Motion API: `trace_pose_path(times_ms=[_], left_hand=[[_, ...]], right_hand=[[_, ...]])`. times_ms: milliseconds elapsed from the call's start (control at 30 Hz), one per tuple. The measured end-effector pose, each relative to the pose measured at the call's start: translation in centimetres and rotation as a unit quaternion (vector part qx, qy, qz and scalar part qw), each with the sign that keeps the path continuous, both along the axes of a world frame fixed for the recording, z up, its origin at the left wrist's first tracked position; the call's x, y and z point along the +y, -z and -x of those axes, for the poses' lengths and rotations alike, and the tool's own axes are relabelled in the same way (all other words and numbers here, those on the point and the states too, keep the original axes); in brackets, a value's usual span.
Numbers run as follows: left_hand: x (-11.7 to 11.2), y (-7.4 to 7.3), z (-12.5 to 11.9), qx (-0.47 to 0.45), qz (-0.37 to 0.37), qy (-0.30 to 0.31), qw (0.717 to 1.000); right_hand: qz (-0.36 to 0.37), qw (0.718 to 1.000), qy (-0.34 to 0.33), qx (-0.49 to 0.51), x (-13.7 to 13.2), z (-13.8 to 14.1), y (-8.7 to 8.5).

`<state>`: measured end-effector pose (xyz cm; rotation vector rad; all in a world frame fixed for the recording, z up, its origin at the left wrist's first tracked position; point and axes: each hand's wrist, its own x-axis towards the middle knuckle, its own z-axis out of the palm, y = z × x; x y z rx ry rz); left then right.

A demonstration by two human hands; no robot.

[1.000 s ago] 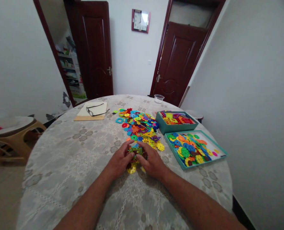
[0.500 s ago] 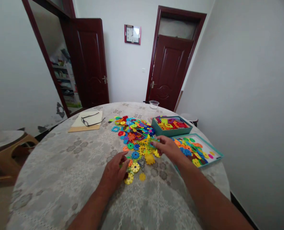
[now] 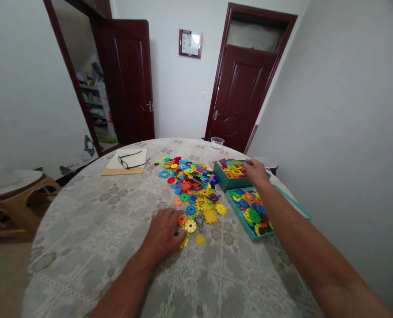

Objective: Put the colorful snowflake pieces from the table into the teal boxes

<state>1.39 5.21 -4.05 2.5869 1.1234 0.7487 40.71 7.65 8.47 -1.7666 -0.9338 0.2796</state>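
My left hand (image 3: 165,232) lies palm down on the tablecloth, fingers stretched and thumb apart, at the near left edge of a pile of colourful plastic snowflake discs (image 3: 185,185). An orange disc (image 3: 182,219) and a pale yellow disc (image 3: 190,226) lie right beside its fingertips. My right hand (image 3: 255,171) is over the deep teal box (image 3: 231,183), which holds yellow, red and purple pieces. Its fingers are closed at the box's contents; what they grip is hidden. Below my right forearm sits the shallow teal tray (image 3: 249,232) of mixed discs, partly covered by the arm.
Glasses (image 3: 130,161) rest on a paper pad (image 3: 116,170) at the back left of the round table. A clear plastic bowl (image 3: 217,142) stands at the far edge. A beige stool (image 3: 20,203) is beyond the table on the left.
My right hand has moved from the yellow pieces in the pile, right and away from me, to the deep box. My left hand has flattened beside the discs. The view has shifted slightly.
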Motion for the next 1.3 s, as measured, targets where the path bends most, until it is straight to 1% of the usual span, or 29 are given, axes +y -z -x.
trace_pose_path(times_ms=[33,67,133,200,233,267,333,400,533,700,833,933,1067,1167,1300], left_hand=[[-0.1,-0.2,0.0,0.009,0.008,0.007,1.0],[-0.3,-0.4,0.0,0.017,0.015,0.014,1.0],[-0.4,-0.5,0.0,0.025,0.025,0.025,0.999],[-0.5,-0.6,0.0,0.027,0.03,0.031,0.999],[-0.5,-0.7,0.1,0.027,0.031,0.033,0.999],[-0.5,-0.7,0.1,0.028,0.033,0.038,0.998],[-0.6,-0.8,0.3,0.033,0.035,0.048,0.998],[-0.6,-0.8,0.4,0.042,0.036,0.055,0.997],[-0.5,-0.4,0.4,0.047,0.026,0.051,0.997],[-0.2,0.0,0.2,0.033,0.007,0.043,0.999],[-0.5,-0.1,0.1,0.013,-0.006,0.037,0.999],[-0.6,-0.2,-0.1,-0.017,-0.021,0.032,0.999],[-0.1,0.2,-0.3,-0.063,-0.041,0.024,0.997],[0.5,0.4,-0.1,-0.108,-0.049,-0.006,0.993],[0.8,0.1,0.1,-0.164,-0.033,-0.058,0.984]], right_hand=[[0.004,1.0,-0.013,-0.006,-0.7,0.7,0.7],[0.016,0.999,-0.039,-0.016,-1.5,1.5,1.5],[0.064,0.987,-0.132,-0.059,-3.2,3.5,3.4],[0.114,0.953,-0.241,-0.145,-4.9,5.6,5.5],[0.12,0.934,-0.271,-0.199,-5.7,6.7,6.5],[0.123,0.919,-0.282,-0.248,-6.3,7.6,7.4],[0.135,0.897,-0.276,-0.318,-7.2,9.2,8.8],[0.168,0.882,-0.273,-0.345,-7.8,10.4,9.5],[0.21,0.862,-0.31,-0.342,-8.4,11.8,9.7],[0.228,0.86,-0.33,-0.317,-8.9,12.1,9.8],[0.209,0.862,-0.345,-0.306,-9.2,12.3,9.9],[0.168,0.868,-0.365,-0.291,-9.5,13.1,9.8],[0.115,0.853,-0.413,-0.297,-9.6,14.4,10.0],[0.126,0.845,-0.419,-0.306,-9.5,14.6,10.4],[0.154,0.853,-0.406,-0.289,-9.4,14.0,10.3]])
